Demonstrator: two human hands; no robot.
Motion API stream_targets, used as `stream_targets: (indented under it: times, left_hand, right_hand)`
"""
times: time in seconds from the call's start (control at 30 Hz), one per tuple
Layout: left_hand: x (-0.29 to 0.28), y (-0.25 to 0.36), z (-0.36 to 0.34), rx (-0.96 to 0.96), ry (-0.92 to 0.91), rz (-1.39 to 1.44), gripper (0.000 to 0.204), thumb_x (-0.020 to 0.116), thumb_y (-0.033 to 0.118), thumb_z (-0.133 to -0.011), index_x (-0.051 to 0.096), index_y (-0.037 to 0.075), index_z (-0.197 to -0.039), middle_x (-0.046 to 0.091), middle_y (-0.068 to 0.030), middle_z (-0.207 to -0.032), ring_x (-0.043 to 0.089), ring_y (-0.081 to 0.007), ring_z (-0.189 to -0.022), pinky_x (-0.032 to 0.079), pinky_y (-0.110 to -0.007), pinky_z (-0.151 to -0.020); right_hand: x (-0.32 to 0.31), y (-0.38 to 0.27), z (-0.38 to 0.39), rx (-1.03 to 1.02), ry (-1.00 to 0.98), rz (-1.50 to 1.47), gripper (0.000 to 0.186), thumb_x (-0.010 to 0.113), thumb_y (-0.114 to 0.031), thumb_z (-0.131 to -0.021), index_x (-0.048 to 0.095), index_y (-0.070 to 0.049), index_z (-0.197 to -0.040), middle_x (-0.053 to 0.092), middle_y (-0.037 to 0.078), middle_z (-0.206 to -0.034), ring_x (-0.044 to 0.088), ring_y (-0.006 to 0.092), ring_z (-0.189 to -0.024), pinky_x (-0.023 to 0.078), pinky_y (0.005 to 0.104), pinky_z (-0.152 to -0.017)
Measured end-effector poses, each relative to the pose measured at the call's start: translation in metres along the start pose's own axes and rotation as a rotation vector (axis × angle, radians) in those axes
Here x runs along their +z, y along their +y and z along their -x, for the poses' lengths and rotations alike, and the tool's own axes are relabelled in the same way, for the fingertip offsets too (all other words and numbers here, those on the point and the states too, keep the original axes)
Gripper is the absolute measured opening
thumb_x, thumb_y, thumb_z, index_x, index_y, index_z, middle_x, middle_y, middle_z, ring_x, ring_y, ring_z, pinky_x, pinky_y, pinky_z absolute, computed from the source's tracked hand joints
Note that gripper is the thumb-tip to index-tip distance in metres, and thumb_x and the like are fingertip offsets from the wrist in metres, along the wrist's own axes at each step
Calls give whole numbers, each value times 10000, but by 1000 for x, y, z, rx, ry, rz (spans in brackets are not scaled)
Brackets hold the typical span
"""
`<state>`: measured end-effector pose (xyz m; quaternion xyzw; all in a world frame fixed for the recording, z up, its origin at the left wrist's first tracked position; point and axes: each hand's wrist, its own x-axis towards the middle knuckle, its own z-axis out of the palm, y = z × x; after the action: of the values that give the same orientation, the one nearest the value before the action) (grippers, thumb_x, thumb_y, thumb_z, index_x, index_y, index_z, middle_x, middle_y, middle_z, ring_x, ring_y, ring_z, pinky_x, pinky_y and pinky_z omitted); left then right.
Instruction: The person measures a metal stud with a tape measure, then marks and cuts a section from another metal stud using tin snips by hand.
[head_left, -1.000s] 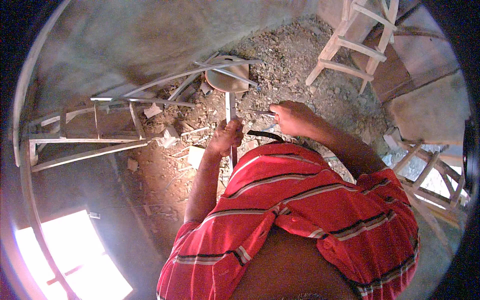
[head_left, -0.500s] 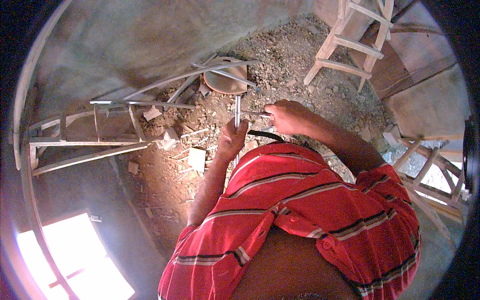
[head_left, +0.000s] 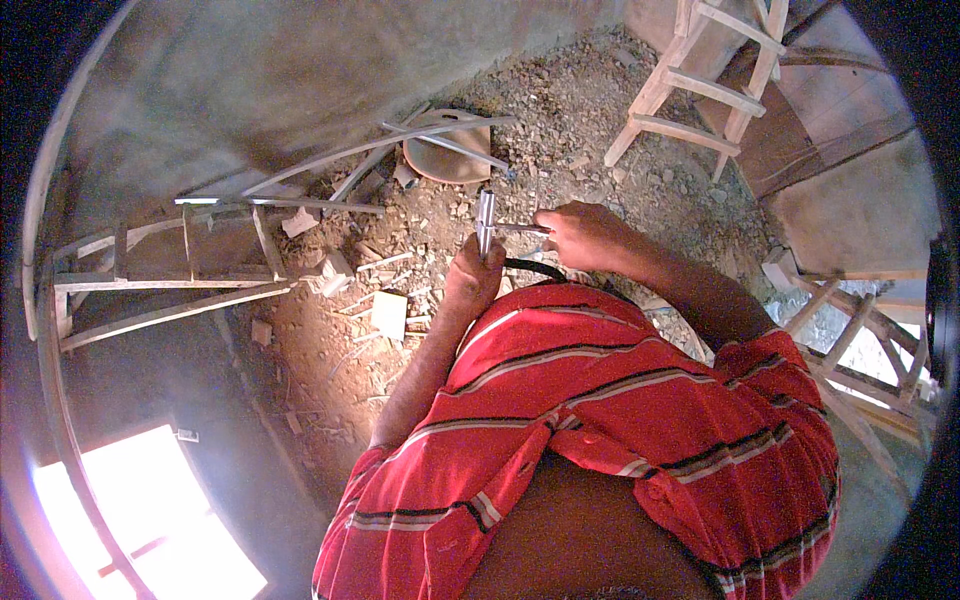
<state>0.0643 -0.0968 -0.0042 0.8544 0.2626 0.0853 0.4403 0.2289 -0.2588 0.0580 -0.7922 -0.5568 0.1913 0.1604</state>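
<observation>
My left hand point(head_left: 472, 275) is closed around a shiny metal tube point(head_left: 486, 215), whose upper end sticks up past the thumb. The tube's lower part is hidden by the hand and shirt. To the right, my right hand point(head_left: 588, 236) grips a thin, dark rod-like tool point(head_left: 522, 228) with its fingers closed. The tool lies nearly level, and its left end meets the side of the tube; how it joins there is too small to make out. A black curved strap or cable point(head_left: 537, 267) shows just below, between the hands.
Rubble point(head_left: 560, 110) covers the floor ahead. A rounded tan pan-like container point(head_left: 447, 155) lies there with metal strips point(head_left: 375, 152) across it. Wooden ladders stand at the upper right point(head_left: 712, 92) and left point(head_left: 170, 285); another wooden frame point(head_left: 860, 340) is on the right.
The metal tube has tilted and shifted slightly to the right along with my left hand, and less of it shows. My right hand and the tool have moved a little to the right.
</observation>
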Motion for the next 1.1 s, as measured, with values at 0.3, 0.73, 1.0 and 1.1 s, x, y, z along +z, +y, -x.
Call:
stream_targets:
  times: [0.3, 0.73, 1.0, 1.1]
  left_hand:
    - [-14, 18, -2, -4, -79, 150, 344, 573, 327, -973, 571, -16, -944, 540, -178, -683, 551, -255, -627, 449, -424, -586]
    - [-28, 23, -12, -206, -167, 283, 325, 545, 312, -968, 556, 18, -830, 492, -57, -592, 487, -125, -555, 409, -359, -514]
    - [-19, 8, -4, -54, -96, 130, 357, 562, 346, -946, 581, -4, -876, 566, -173, -670, 554, -264, -601, 460, -445, -605]
    - [-14, 20, -1, -146, -210, 25, 356, 577, 349, -949, 611, -4, -924, 620, -230, -760, 617, -329, -665, 493, -461, -653]
  right_hand:
    - [31, 15, -3, 91, 80, -194, 378, 778, -371, -795, 636, -37, -898, 642, 201, -720, 665, 400, -714, 506, 476, -641]
    - [27, 26, 11, -100, 230, -169, 308, 646, -127, -835, 597, -45, -1128, 661, 198, -904, 651, 429, -820, 517, 506, -734]
    - [-22, -26, 12, -305, 550, -131, 354, 681, -75, -784, 573, -18, -1117, 638, 200, -865, 651, 382, -778, 529, 476, -671]
    - [30, 90, -21, -27, 32, 316, 295, 689, -164, -797, 586, -30, -1038, 647, 195, -740, 666, 345, -660, 542, 487, -605]
